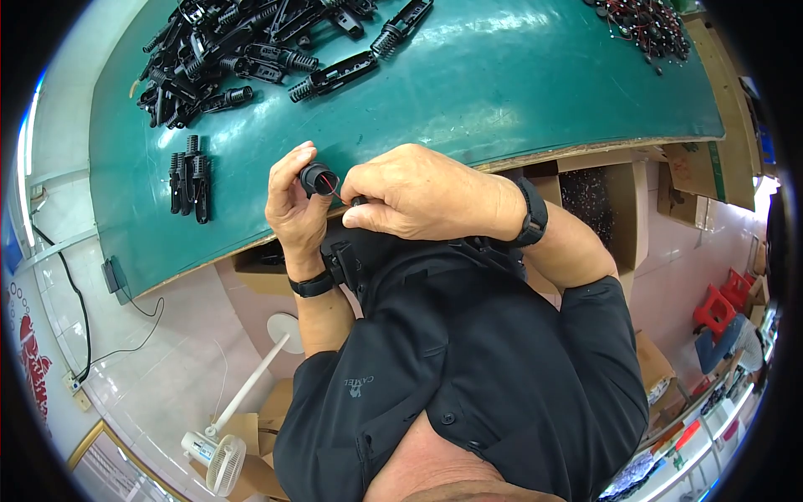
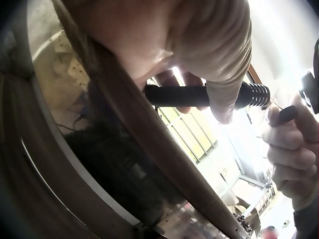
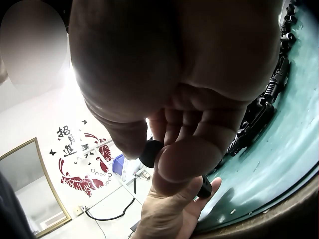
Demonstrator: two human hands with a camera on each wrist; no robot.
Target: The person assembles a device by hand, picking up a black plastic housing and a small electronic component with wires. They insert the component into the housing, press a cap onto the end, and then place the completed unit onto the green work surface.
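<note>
Housings (image 1: 251,67) lie heaped on the table (image 1: 502,100) beyond the tube (image 1: 310,178)

Head view bright, edges fisheye-bent — glare on green table (image 1: 519,96); wrist views backlit, perhaps slightly blurred.

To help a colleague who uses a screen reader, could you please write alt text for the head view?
A person's left hand holds a black tube while the right hand pinches a small dark piece, a thin red wire between them. Beyond, black parts lie heaped on a green table.
</note>
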